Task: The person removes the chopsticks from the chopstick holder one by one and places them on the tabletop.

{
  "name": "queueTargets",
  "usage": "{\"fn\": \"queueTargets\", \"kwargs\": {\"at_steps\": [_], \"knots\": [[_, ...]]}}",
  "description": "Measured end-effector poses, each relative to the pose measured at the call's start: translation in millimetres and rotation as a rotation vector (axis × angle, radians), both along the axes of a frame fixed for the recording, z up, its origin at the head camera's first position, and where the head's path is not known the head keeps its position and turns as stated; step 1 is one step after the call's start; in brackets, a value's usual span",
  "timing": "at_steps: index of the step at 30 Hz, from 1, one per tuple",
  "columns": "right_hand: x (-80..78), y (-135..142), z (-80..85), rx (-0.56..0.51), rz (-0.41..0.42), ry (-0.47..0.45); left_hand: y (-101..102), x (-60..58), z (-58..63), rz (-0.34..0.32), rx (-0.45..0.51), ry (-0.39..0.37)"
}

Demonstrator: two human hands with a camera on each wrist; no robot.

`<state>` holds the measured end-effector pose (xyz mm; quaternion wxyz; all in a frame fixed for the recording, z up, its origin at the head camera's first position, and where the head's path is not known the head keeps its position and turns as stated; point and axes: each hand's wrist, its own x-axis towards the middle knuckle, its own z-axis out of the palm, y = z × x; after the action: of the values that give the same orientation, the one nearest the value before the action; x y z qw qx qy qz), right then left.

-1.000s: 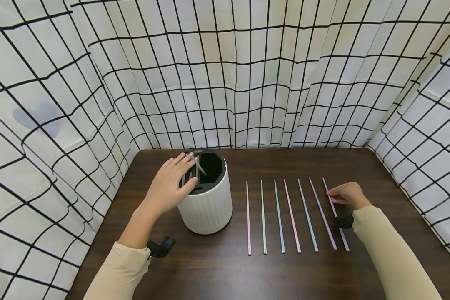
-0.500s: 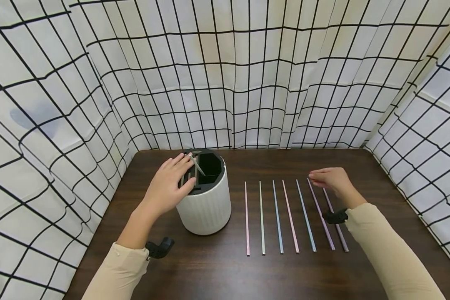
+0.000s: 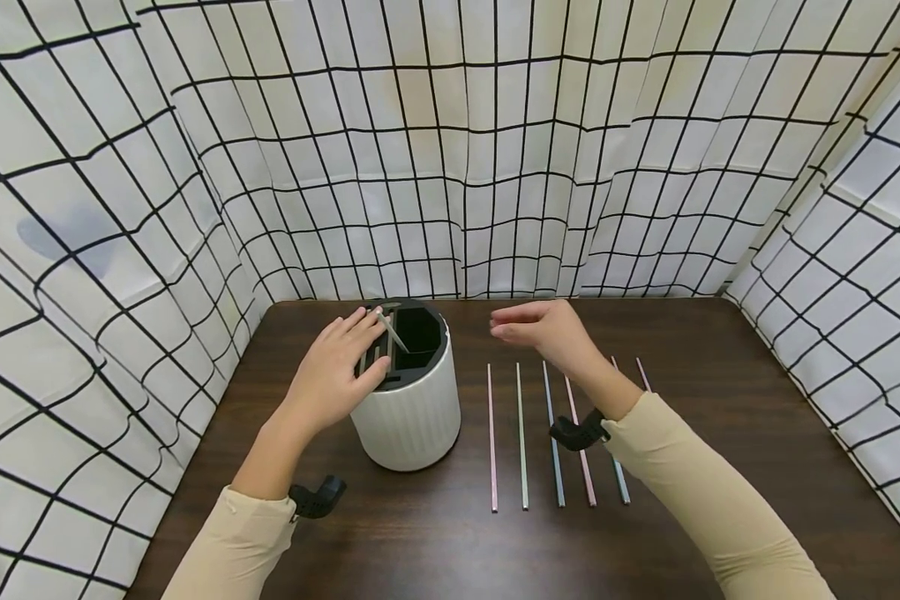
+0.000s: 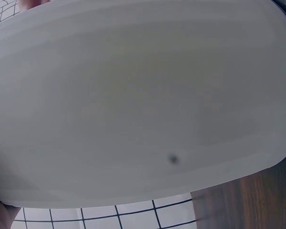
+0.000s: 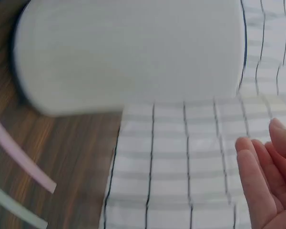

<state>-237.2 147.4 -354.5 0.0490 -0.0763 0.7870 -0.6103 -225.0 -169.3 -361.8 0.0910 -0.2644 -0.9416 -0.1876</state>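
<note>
My left hand (image 3: 337, 367) lies over the left side of a white ribbed round container (image 3: 408, 433), fingers straight and thumb spread on its black divided top. A thin greyish stick (image 3: 394, 333) leans in the top beside these fingers. My right hand (image 3: 551, 332) hovers right of the container, fingers extended together; in the right wrist view the hand (image 5: 267, 186) has nothing between fingers and thumb. Below it lie several slim sticks in a row, including a pink one (image 3: 492, 442), a pale green one (image 3: 522, 442) and a blue one (image 3: 556, 467). My right forearm partly hides the others.
The sticks and container stand on a dark brown wooden table (image 3: 420, 550). White curtains with black grid lines (image 3: 525, 167) enclose it at the back and both sides. A purple stick (image 3: 643, 375) at the row's right end is mostly covered by the right sleeve.
My right hand has moved left from the rightmost purple stick, across above the row, toward the container. The sticks stay in place. My left hand has stayed on the container.
</note>
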Motion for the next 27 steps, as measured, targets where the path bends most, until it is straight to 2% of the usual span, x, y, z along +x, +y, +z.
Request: {"fn": "queueTargets", "kwargs": {"at_steps": [5,12,22,27], "knots": [[3.4,-42,5.8,0.029,-0.001,0.122,2,0.5,-1.7,0.001,-0.006,-0.011],[5.8,-85,13.8,0.052,0.081,0.251,4,0.5,-0.9,0.016,-0.014,-0.014],[4.2,-100,15.1,0.092,0.086,0.278,8,-3.1,-1.0,0.005,-0.022,-0.015],[4.5,-107,11.3,0.154,0.120,0.349,5,-0.2,-0.1,0.011,-0.018,-0.007]]}}
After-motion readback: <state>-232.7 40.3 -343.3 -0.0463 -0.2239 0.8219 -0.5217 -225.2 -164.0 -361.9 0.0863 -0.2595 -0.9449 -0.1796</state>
